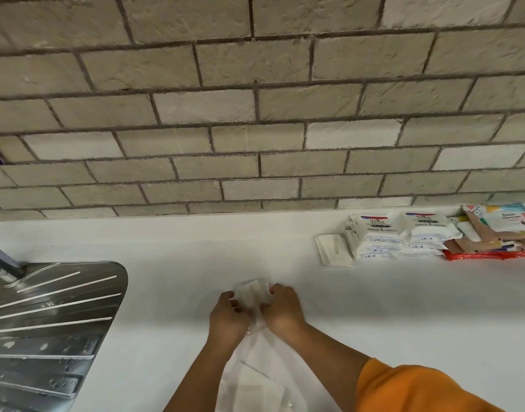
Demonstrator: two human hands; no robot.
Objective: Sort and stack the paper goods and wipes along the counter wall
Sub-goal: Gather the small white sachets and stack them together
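Left hand [228, 318] and right hand [282, 312] both pinch small white packet [252, 292], fingers curled on its side edges. It sits mid-counter [374, 322], well apart from Dove wipe stacks [403, 236] by wall. Long axis roughly toward wall; blurred.

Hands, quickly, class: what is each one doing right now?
Left hand: grips the small white plastic-wrapped packet.
Right hand: grips the same packet from the other side.

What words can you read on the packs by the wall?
"Dove": on the left wipes pack.
"Dove": on the right wipes pack.
Small print under both: too small to read.
Label on the colourful pack: too blurred to read.
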